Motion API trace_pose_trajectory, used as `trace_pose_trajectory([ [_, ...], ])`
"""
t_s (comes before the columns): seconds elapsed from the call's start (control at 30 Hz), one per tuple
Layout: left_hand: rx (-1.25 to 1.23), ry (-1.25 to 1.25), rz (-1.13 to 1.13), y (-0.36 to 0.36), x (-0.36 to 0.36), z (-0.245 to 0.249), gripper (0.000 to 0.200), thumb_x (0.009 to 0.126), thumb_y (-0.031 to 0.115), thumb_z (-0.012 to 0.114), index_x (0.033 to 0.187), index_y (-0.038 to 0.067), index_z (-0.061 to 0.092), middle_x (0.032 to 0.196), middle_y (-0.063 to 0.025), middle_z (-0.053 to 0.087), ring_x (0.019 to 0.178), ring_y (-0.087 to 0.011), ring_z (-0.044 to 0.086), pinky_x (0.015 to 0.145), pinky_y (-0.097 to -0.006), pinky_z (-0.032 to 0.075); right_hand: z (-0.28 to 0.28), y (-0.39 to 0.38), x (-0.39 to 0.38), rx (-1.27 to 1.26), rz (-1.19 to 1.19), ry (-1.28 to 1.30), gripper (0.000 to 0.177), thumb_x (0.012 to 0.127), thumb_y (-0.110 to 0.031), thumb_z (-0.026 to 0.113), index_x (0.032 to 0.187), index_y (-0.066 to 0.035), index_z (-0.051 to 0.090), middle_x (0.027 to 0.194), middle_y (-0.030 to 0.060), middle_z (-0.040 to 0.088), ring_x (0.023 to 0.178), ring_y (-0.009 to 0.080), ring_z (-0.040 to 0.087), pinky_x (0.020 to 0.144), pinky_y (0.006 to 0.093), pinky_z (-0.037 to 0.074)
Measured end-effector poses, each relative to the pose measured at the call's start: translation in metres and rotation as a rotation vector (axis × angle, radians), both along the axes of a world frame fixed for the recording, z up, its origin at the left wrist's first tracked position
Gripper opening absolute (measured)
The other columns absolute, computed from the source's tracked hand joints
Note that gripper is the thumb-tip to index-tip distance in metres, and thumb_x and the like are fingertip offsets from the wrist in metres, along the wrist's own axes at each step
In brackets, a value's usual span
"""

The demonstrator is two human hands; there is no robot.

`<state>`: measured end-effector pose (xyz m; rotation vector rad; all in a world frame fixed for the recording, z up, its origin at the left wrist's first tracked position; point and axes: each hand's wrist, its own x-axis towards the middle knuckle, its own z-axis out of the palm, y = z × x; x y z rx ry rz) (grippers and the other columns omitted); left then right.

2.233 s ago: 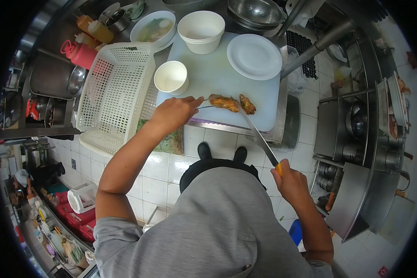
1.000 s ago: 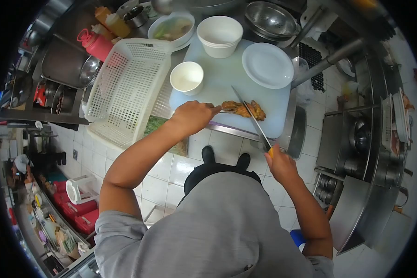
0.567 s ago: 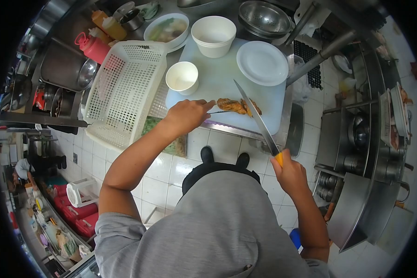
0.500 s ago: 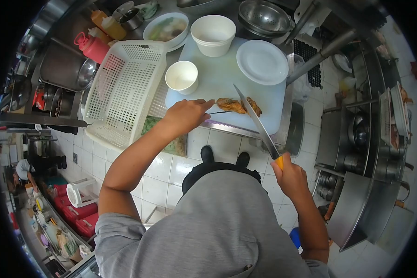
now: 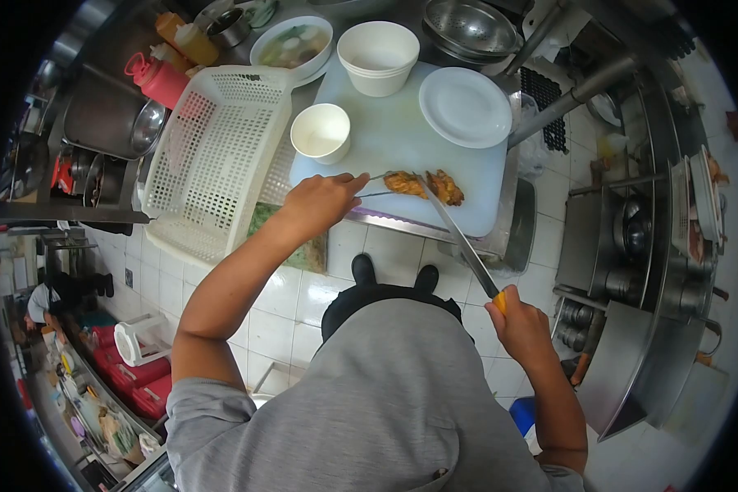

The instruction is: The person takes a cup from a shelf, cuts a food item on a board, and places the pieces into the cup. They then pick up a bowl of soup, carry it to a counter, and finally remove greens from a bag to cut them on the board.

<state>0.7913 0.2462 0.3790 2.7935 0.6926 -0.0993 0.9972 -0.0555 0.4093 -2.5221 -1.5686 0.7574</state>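
Observation:
A browned piece of fried meat [image 5: 425,185] lies on the white cutting board [image 5: 385,139]. My left hand [image 5: 318,202] grips metal tongs [image 5: 372,185] whose tips pinch the meat's left end. In my right hand [image 5: 519,321] is a long knife [image 5: 457,238] with a yellow handle. Its blade runs up and left, and the tip rests across the middle of the meat.
On the board stand a small white cup [image 5: 321,133], stacked white bowls [image 5: 378,57] and a white plate [image 5: 465,107]. A white plastic basket [image 5: 213,156] sits to the left, a soup bowl [image 5: 290,45] and sauce bottles [image 5: 157,78] behind. A steel colander [image 5: 471,25] is at the back.
The knife has slid back toward me along the meat and my right hand has dropped lower. My left hand still holds the meat with the tongs.

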Motion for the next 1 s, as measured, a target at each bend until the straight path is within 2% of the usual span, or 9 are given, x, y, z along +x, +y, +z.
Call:
trace_pose_trajectory([
  [0.1, -0.005, 0.018, -0.004, 0.001, 0.002, 0.001, 0.037, 0.085, 0.019, 0.058, 0.121, 0.011, 0.055, 0.099, -0.0092, 0.065, 0.074, -0.0289, 0.064, 0.065, -0.0385, 0.053, 0.001, 0.002, 0.002, -0.007, 0.018, -0.037, 0.030, 0.087, -0.028, 0.060, 0.092, -0.004, 0.042, 0.058, 0.0158, 0.058, 0.057, 0.0381, 0.060, 0.050, 0.0461, 0.047],
  [0.2, 0.015, 0.043, -0.001, 0.001, 0.004, 0.003, 0.035, 0.086, 0.018, 0.057, 0.120, 0.011, 0.056, 0.100, -0.0076, 0.065, 0.073, -0.0277, 0.065, 0.064, -0.0376, 0.053, 0.001, 0.006, 0.004, -0.008, 0.063, -0.106, 0.029, 0.087, -0.028, 0.060, 0.089, -0.005, 0.043, 0.059, 0.0140, 0.060, 0.053, 0.0343, 0.061, 0.048, 0.0417, 0.048],
  [0.37, 0.056, 0.045, -0.047, 0.002, 0.006, 0.001, 0.035, 0.086, 0.016, 0.055, 0.121, 0.012, 0.056, 0.102, -0.0054, 0.066, 0.074, -0.0260, 0.065, 0.064, -0.0363, 0.053, -0.012, 0.043, 0.006, -0.007, 0.078, -0.093, 0.029, 0.088, -0.028, 0.057, 0.095, -0.003, 0.044, 0.063, 0.0161, 0.062, 0.059, 0.0372, 0.062, 0.054, 0.0455, 0.049],
  [0.57, 0.094, 0.073, -0.085, 0.003, 0.005, -0.003, 0.037, 0.084, 0.013, 0.055, 0.121, 0.012, 0.056, 0.102, -0.0047, 0.066, 0.075, -0.0253, 0.066, 0.064, -0.0345, 0.054, -0.036, 0.101, 0.007, 0.062, 0.125, -0.067, 0.030, 0.088, -0.029, 0.056, 0.101, -0.003, 0.045, 0.070, 0.0188, 0.064, 0.067, 0.0374, 0.063, 0.058, 0.0461, 0.050],
  [0.83, 0.046, 0.089, -0.069, 0.003, 0.006, 0.003, 0.037, 0.085, 0.013, 0.054, 0.122, 0.011, 0.055, 0.101, -0.0056, 0.066, 0.073, -0.0258, 0.066, 0.063, -0.0350, 0.054, 0.019, 0.025, 0.020, -0.210, 0.085, -0.008, 0.032, 0.089, -0.031, 0.054, 0.101, -0.003, 0.043, 0.070, 0.0201, 0.063, 0.068, 0.0392, 0.063, 0.059, 0.0483, 0.050],
  [0.93, 0.049, 0.105, -0.072, 0.004, 0.009, 0.003, 0.037, 0.085, 0.013, 0.054, 0.122, 0.011, 0.055, 0.101, -0.0056, 0.066, 0.074, -0.0258, 0.066, 0.063, -0.0351, 0.054, -0.015, 0.045, 0.018, -0.090, 0.108, -0.010, 0.032, 0.089, -0.030, 0.055, 0.101, -0.003, 0.043, 0.070, 0.0201, 0.063, 0.067, 0.0398, 0.063, 0.059, 0.0486, 0.049],
  [1.0, 0.077, 0.113, -0.076, 0.002, 0.007, 0.002, 0.036, 0.085, 0.014, 0.054, 0.121, 0.011, 0.055, 0.101, -0.0060, 0.066, 0.074, -0.0266, 0.066, 0.063, -0.0358, 0.054, -0.058, 0.059, 0.012, -0.055, 0.100, -0.009, 0.032, 0.089, -0.029, 0.056, 0.101, -0.003, 0.042, 0.070, 0.0201, 0.063, 0.066, 0.0395, 0.063, 0.058, 0.0481, 0.049],
])
